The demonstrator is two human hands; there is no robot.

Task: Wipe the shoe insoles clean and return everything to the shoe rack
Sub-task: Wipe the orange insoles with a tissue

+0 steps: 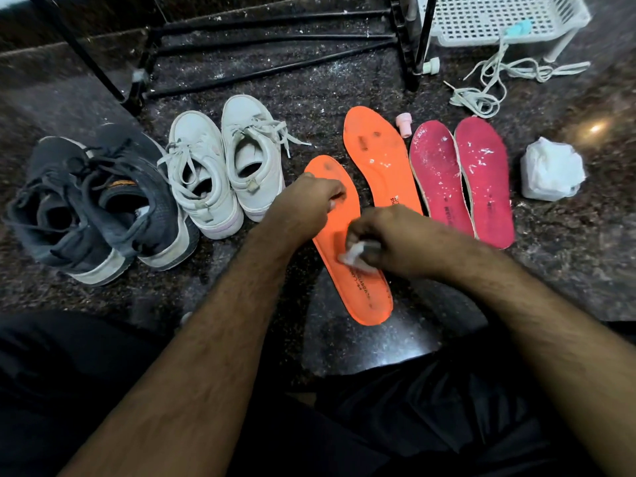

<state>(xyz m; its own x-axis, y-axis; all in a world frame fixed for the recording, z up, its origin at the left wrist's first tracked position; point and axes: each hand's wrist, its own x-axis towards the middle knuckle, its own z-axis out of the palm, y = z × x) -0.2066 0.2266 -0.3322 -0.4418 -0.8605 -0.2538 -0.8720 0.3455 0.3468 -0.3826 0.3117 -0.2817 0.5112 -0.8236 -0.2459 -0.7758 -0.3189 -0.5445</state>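
An orange insole (370,297) lies on the dark floor in front of me. My left hand (308,204) presses down on its toe end with closed fingers. My right hand (392,241) is shut on a small white wipe (351,254) that touches the middle of that insole. A second orange insole (378,160) with dark smudges lies just beyond. Two pink insoles (461,180) flecked with white lie to its right. The black shoe rack (268,39) stands at the back with bare bars.
White sneakers (220,170) and dark grey sneakers (96,204) stand to the left. A crumpled white tissue pack (550,170) sits at right, loose white laces (492,84) and a white plastic basket (499,18) at the back right, a small pink cap (404,123) between the insoles.
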